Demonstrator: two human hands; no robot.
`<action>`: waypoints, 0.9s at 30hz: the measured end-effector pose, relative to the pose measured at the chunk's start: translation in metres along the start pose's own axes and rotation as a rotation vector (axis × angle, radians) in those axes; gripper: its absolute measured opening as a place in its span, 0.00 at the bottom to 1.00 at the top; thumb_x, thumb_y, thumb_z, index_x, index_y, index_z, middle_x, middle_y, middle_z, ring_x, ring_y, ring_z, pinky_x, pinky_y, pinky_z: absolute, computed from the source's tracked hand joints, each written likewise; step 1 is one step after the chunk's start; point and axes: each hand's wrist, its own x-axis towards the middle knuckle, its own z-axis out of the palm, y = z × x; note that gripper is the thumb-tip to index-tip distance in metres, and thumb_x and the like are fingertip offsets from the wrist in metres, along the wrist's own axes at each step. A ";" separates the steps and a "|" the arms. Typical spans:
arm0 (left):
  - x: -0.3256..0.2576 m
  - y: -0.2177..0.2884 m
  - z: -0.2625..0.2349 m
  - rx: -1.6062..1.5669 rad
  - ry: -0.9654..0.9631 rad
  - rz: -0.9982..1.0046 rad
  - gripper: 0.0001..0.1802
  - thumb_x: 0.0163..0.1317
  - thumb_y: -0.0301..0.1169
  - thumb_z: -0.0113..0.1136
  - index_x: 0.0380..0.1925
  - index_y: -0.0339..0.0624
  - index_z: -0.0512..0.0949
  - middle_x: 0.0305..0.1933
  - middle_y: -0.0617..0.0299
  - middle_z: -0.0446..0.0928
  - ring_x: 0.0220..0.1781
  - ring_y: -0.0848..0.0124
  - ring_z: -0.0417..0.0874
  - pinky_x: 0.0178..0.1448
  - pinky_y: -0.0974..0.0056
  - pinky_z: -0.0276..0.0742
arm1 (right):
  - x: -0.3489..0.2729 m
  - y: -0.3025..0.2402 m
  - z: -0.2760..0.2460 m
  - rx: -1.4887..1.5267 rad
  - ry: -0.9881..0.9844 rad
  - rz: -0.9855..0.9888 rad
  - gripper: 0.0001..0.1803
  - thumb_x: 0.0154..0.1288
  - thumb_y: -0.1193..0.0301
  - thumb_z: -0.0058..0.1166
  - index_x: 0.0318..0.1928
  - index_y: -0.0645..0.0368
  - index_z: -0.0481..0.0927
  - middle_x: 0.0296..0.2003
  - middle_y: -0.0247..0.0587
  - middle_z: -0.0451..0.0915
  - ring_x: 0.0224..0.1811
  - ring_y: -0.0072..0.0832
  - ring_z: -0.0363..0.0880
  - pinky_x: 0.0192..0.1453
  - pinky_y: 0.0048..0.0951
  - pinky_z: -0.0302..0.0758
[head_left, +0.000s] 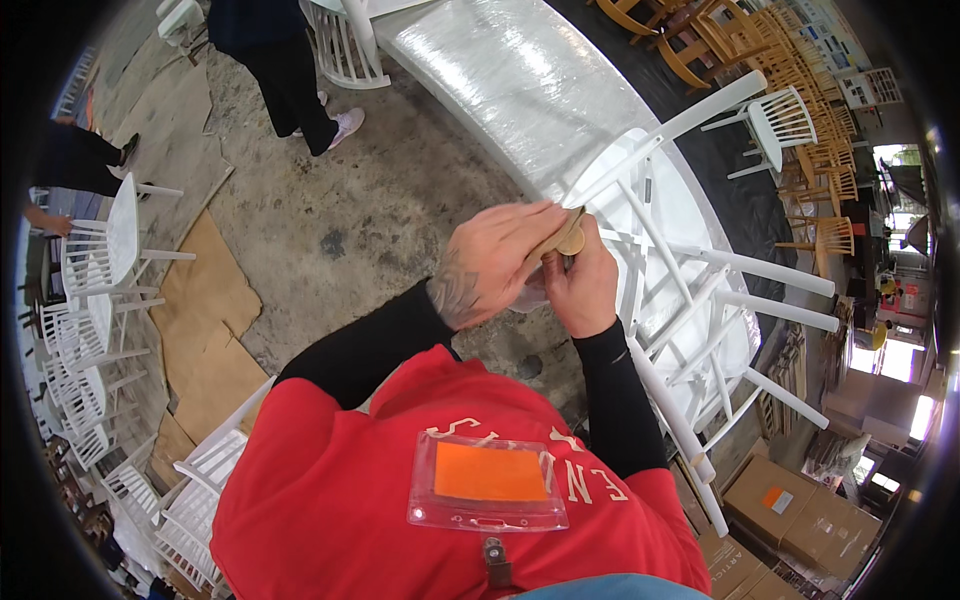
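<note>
In front of my chest, my left hand (500, 255) and my right hand (585, 280) meet with their fingers closed. My left hand grips a thin tan-brown piece (548, 240), perhaps folded paper or a sanding sheet; its kind is unclear. A small round tan disc (573, 243) shows at the fingertips of my right hand, which pinches it. Part of both pieces is hidden by fingers. Just beyond my right hand, a white wooden chair (655, 220) lies tipped with its legs pointing right, on a plastic-wrapped work surface (500, 75).
Several white chairs (125, 235) stand along the left, near cardboard sheets (205, 290) on the concrete floor. One person (285, 75) stands at the upper left; another's hand (58, 224) touches a chair. Brown boxes (800, 515) are at lower right, wooden chairs (700, 45) at upper right.
</note>
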 end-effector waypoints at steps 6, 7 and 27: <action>0.004 0.021 -0.004 0.029 -0.050 0.209 0.23 0.56 0.20 0.61 0.54 0.32 0.79 0.58 0.48 0.82 0.62 0.53 0.82 0.66 0.51 0.78 | -0.004 0.015 0.005 -0.045 0.007 -0.086 0.21 0.61 0.66 0.66 0.53 0.53 0.74 0.42 0.43 0.83 0.35 0.49 0.84 0.34 0.43 0.78; -0.004 0.033 -0.004 0.024 -0.071 0.219 0.23 0.56 0.20 0.61 0.54 0.31 0.79 0.58 0.48 0.82 0.62 0.52 0.83 0.66 0.51 0.78 | 0.000 0.008 0.001 0.000 -0.047 0.003 0.22 0.61 0.66 0.66 0.53 0.52 0.74 0.42 0.42 0.83 0.35 0.49 0.84 0.34 0.43 0.78; 0.010 0.023 -0.008 -0.720 -0.027 -0.590 0.16 0.73 0.25 0.58 0.59 0.34 0.79 0.52 0.57 0.85 0.54 0.74 0.83 0.60 0.68 0.78 | -0.001 0.006 0.002 -0.004 0.003 0.006 0.20 0.60 0.70 0.65 0.51 0.53 0.73 0.40 0.43 0.83 0.34 0.49 0.84 0.34 0.43 0.78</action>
